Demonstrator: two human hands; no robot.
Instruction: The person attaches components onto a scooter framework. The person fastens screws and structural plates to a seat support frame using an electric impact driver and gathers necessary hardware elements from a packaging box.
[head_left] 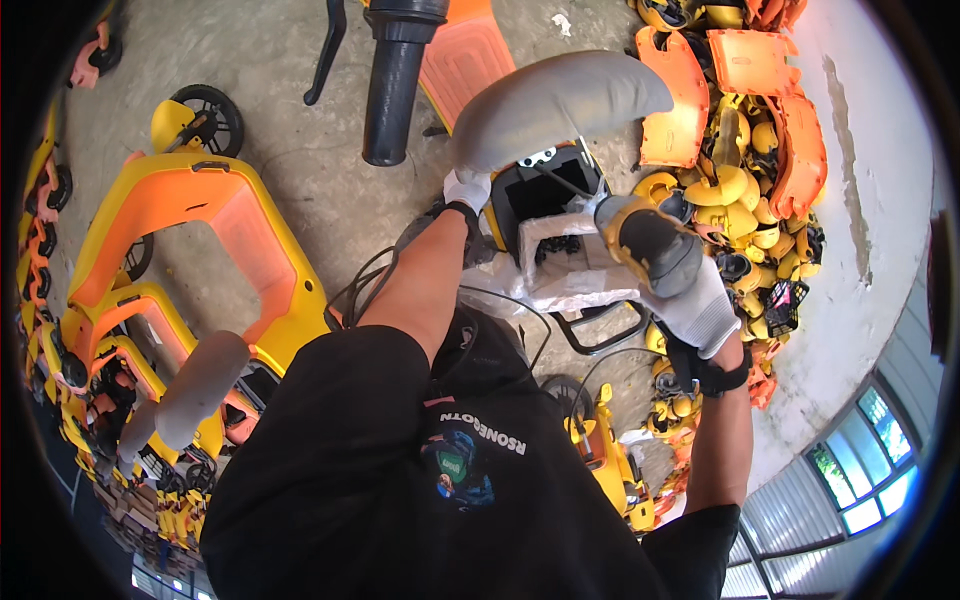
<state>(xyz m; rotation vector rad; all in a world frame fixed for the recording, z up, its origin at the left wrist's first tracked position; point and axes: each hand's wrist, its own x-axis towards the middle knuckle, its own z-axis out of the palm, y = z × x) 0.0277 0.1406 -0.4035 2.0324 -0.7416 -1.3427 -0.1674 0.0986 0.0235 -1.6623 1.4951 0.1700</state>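
Observation:
My right hand (698, 308), in a white knitted glove, is closed round a yellow-and-black power drill (652, 245). The drill's front end points toward the underside of a raised grey scooter seat (560, 100). Beneath that seat is a black compartment (520, 195) in a yellow body, with a metal bracket (540, 157) at its top. My left hand (467, 190), also gloved, is at the seat's lower left edge; its fingers are mostly hidden. Between my hands sits an open box wrapped in white plastic (535, 283), with several small dark pieces inside.
A black handlebar grip (390, 100) and brake lever (327, 50) stand ahead. Yellow-and-orange scooter frames (285, 290) crowd the left. Orange panels (672, 100) and yellow parts (745, 200) are heaped along the right wall. Black cables (375, 275) hang by my left forearm.

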